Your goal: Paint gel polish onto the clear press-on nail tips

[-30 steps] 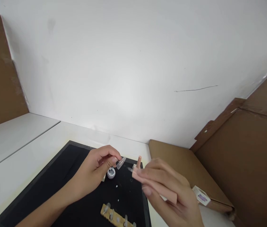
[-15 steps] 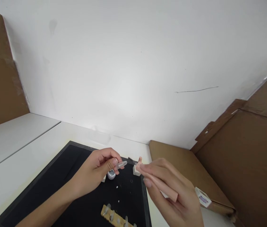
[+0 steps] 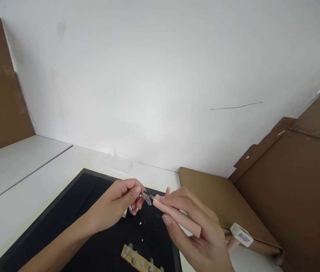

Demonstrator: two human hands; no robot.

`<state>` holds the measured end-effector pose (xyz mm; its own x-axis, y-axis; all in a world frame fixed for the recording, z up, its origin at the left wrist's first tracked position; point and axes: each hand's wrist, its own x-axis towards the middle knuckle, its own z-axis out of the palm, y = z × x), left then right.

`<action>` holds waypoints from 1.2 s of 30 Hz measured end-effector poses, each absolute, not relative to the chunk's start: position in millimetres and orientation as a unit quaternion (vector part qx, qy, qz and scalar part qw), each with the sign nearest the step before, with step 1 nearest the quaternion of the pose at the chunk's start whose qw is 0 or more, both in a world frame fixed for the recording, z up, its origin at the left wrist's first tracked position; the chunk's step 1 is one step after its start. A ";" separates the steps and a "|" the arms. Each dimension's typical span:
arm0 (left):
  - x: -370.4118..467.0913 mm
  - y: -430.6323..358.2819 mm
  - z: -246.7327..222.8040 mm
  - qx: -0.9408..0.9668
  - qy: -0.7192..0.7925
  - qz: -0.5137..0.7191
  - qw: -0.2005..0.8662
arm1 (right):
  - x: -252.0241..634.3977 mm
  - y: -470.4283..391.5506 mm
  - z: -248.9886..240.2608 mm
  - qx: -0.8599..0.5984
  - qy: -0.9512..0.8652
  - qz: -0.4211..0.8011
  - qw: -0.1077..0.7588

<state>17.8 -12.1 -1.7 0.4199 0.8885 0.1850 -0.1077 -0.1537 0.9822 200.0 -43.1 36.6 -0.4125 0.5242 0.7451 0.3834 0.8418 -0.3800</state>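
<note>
My left hand (image 3: 120,202) is closed, thumb and fingers pinching a clear false nail tip (image 3: 148,199). A small round metallic bit shows at the nail's near end, by my thumb. In my right hand (image 3: 196,226) is a brush with a thick pink handle (image 3: 178,215). Its dark tip points left and meets the false nail or lies just beside it; I cannot tell which. Below my left fingers a small round pot (image 3: 133,210) is partly hidden. A tan strip (image 3: 141,262) with several clear nail tips standing on it lies nearer to me.
Under my hands lies a black mat (image 3: 91,241) with small white specks. A pink stick (image 3: 167,191) stands behind my right hand. A small white box with a purple picture (image 3: 241,235) is at the right, by flat cardboard (image 3: 213,189). Cardboard panels flank the white wall (image 3: 148,75).
My right hand has moved left with the brush, bringing its tip up to the false nail. The nail has tilted to point further downward. My left hand has barely moved.
</note>
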 end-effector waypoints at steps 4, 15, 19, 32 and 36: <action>17.7 -12.3 -0.8 0.591 0.311 0.446 0.596 | 197.9 -42.3 38.7 -0.260 -0.846 0.072 0.461; 18.1 -10.2 -2.2 0.557 0.283 0.436 0.647 | 198.5 -43.7 38.3 -0.262 -0.846 0.049 0.462; 18.8 -11.0 -1.1 0.554 0.288 0.434 0.649 | 198.0 -45.2 38.8 -0.258 -0.847 0.062 0.460; 20.2 -10.2 -2.1 0.548 0.280 0.431 0.659 | 194.7 -48.5 41.6 -0.266 -0.849 0.052 0.454; 20.1 -10.2 -3.0 0.547 0.279 0.430 0.662 | 198.5 -47.7 40.9 -0.254 -0.845 0.043 0.469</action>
<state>20.1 -10.2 -3.0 0.4736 0.8749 0.1014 -0.2640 0.0312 0.9640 198.5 -47.7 40.9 -0.4304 0.4691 0.7712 0.3889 0.8674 -0.3105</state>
